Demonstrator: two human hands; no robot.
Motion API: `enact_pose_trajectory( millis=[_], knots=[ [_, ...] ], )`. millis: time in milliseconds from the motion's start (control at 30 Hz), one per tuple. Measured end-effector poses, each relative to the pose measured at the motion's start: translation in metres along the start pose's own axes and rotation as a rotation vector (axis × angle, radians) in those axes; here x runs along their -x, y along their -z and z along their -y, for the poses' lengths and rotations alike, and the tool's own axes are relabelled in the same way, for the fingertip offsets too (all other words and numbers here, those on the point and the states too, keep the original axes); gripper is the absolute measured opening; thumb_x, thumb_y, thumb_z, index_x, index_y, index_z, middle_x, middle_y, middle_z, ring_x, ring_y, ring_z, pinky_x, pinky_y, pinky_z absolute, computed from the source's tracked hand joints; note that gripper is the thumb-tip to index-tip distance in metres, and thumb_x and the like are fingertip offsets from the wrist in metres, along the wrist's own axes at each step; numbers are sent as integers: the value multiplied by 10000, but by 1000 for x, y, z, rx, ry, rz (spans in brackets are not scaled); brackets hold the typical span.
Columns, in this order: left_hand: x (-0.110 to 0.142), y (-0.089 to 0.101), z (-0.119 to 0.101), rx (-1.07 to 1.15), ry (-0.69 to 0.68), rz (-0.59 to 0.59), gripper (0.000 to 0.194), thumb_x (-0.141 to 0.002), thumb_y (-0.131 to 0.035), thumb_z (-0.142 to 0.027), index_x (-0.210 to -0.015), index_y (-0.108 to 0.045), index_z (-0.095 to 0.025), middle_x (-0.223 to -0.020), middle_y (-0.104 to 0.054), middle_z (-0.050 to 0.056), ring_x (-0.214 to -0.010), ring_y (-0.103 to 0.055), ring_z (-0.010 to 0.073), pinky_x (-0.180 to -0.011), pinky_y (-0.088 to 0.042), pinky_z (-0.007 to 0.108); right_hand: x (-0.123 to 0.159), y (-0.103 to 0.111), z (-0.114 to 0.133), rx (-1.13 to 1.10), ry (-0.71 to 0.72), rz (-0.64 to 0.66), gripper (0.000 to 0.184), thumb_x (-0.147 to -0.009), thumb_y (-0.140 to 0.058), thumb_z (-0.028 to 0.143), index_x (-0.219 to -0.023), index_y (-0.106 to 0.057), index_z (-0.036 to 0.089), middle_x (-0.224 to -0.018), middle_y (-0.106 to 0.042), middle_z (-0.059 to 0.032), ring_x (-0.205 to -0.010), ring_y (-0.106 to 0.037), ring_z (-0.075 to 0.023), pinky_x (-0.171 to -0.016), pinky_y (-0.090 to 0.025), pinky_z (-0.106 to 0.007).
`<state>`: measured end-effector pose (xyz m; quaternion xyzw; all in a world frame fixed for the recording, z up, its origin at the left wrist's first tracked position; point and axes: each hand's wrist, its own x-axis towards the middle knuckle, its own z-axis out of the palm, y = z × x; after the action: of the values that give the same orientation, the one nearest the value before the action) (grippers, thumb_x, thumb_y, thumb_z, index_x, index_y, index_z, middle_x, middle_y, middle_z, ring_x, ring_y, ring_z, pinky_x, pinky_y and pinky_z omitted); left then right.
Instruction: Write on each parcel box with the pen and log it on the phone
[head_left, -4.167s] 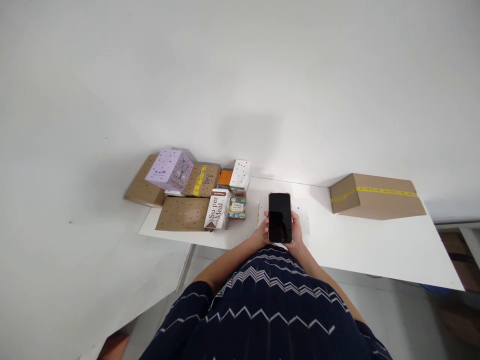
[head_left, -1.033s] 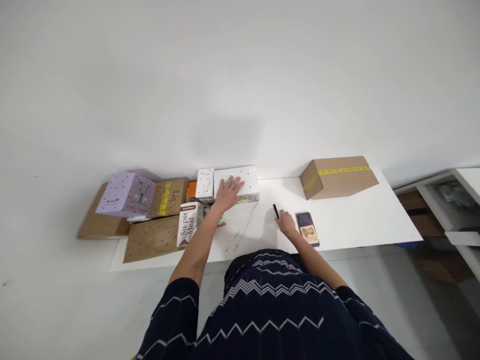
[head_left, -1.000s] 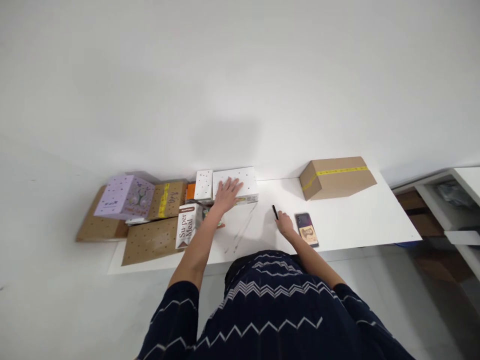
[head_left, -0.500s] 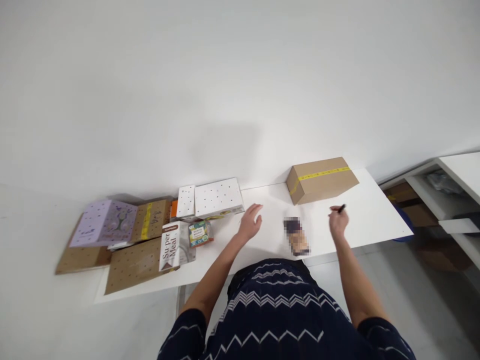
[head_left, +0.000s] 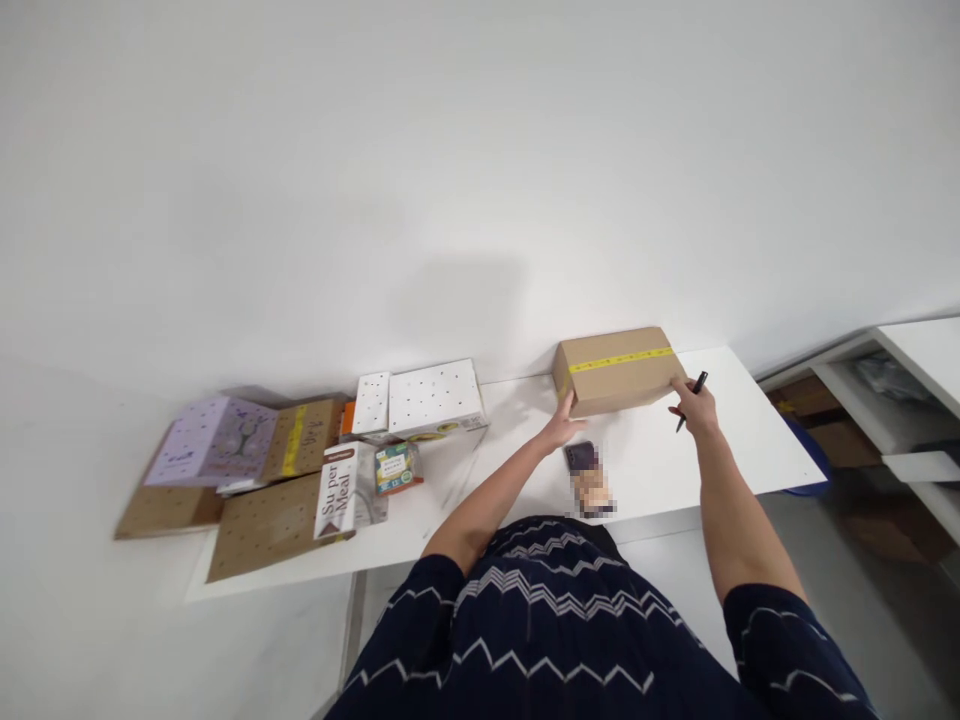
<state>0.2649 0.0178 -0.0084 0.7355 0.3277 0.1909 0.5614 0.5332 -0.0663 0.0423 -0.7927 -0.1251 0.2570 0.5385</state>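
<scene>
A long brown cardboard box [head_left: 619,375] with a yellow tape strip lies on the white table by the wall. My left hand [head_left: 562,425] grips its near left corner, thumb on the side and fingers at the lower edge. At its right end, my right hand [head_left: 697,408] touches the box with the fingertips. That same hand also holds a black pen [head_left: 700,385], slanting up between the fingers. Just below the left hand, a phone [head_left: 582,457] lies back side up, partly pixelated.
White dotted boxes [head_left: 435,393] stand along the wall to the left. Beyond them are a lilac box [head_left: 187,440], brown boxes [head_left: 262,525], a "Super Meal" carton [head_left: 337,495] and a small green-yellow box [head_left: 396,468]. A white shelf unit [head_left: 862,390] stands at right.
My left hand has left the white dotted box and moved right to the cardboard box. My right hand has carried the pen to the box's right end. The cardboard box has shifted slightly left.
</scene>
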Motion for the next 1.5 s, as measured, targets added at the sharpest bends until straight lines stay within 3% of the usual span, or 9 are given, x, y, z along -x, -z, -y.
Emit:
enact_pose_trajectory(
  millis=[167,300,533,633,767,967,1133,1300,1500],
  knots=[
    [70,28,12,67,90,-119,881,-763,-605,-212,-1470,-78,-191,-1516,-177,147,-1409,-187,231,-1141,-202,431,47,-34,-13,-40,38,113,475,-616,-735,432,-982,-608,157,-854,-561,1,-519,-401,-34,-424,-514,-197],
    [121,47,-3,49,83,-195,879,-800,-573,-255,-1461,5,-291,-1532,-100,106,-1416,-153,238,-1123,-243,459,93,-50,-5,-60,83,152,493,-635,-722,456,-1017,-624,161,-929,-591,-20,-565,-459,-49,-443,-508,-186],
    [215,71,-47,221,-41,-181,692,-849,-537,-348,-1432,-164,-333,-1494,-189,71,-1400,-193,237,-1127,-253,453,190,-8,16,104,212,88,561,-652,-695,528,-1061,-619,152,-1052,-622,-80,-616,-568,-113,-435,-483,-215],
    [254,84,-48,265,5,-166,607,-864,-532,-366,-1404,-259,-312,-1453,-268,77,-1365,-268,249,-1121,-269,459,229,3,11,289,108,150,600,-633,-688,574,-1038,-611,138,-941,-647,-88,-520,-567,-133,-364,-415,-230],
    [291,103,-33,219,58,-235,592,-859,-550,-378,-1386,-309,-258,-1431,-301,101,-1346,-295,262,-1120,-273,451,268,-13,-7,337,82,258,536,-643,-660,588,-934,-607,141,-904,-654,-86,-514,-562,-140,-393,-439,-256],
    [304,114,-1,202,96,-464,549,-838,-569,-399,-1311,-372,-202,-1382,-371,122,-1296,-373,239,-1092,-316,434,284,-58,-39,300,92,364,501,-659,-633,591,-924,-575,169,-860,-640,-51,-550,-544,-130,-432,-489,-261],
    [296,115,22,232,267,-650,441,-814,-556,-477,-1117,-489,-163,-1132,-579,117,-1058,-574,220,-925,-464,395,278,-74,-49,379,115,408,497,-631,-650,582,-907,-578,175,-829,-619,-41,-527,-514,-118,-408,-495,-266],
    [283,137,39,78,441,-689,410,-843,-434,-560,-944,-568,-186,-938,-642,64,-851,-611,191,-792,-501,351,259,-71,-37,364,43,466,441,-713,-575,582,-858,-610,167,-765,-616,-39,-482,-505,-106,-393,-479,-250],
    [253,162,45,125,499,-697,532,-874,-362,-577,-1120,-596,-168,-1040,-657,120,-927,-619,234,-804,-501,360,228,-97,-21,338,36,470,480,-768,-500,591,-926,-643,161,-849,-642,-72,-551,-529,-130,-397,-475,-241]
  ],
)
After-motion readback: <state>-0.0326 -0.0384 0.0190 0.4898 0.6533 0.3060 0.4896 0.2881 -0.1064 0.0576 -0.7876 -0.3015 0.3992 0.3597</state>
